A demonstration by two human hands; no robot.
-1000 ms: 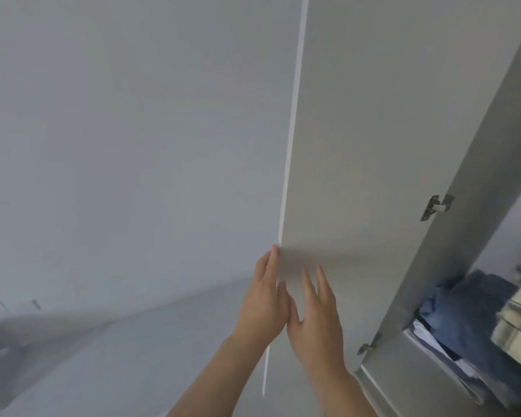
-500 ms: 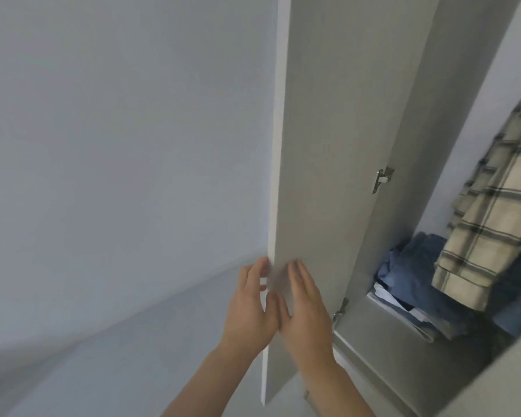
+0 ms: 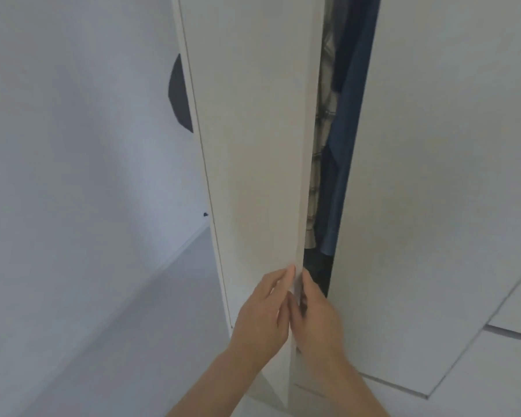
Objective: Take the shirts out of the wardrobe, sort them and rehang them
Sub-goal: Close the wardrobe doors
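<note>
White laminate fills most of the view: the wardrobe door (image 3: 253,145) now stands nearly edge-on, and only a narrow dark slot separates its free edge from the neighbouring door panel (image 3: 448,176) on the right. Half a second ago that gap was wide, showing a shelf of folded blue cloth and a hanging checked shirt; a second ago the hinges showed too. The door has swung most of the way toward the panel, so it looks to be closing, which I would read as the rehanging being over or a pause between rounds, though the sorting itself cannot be checked from here. Both hands have stayed low on the door's free edge. The left hand (image 3: 262,314) lies on the outer face with fingers fairly straight, its tips at the edge; the right hand (image 3: 316,317) is on the inner side, fingers extended along the edge, thumb hidden. Neither plainly curls round anything, so they seem to press and guide, not grasp. The shirts remain inside the wardrobe: a strip of checked shirt (image 3: 322,121) and a blue shirt (image 3: 349,130) beside it show through the slot. Hangers, rail, shelf and how many shirts hang there are hidden. On the far left wall a dark shape (image 3: 179,91), cut off by the door, cannot be identified.
</note>
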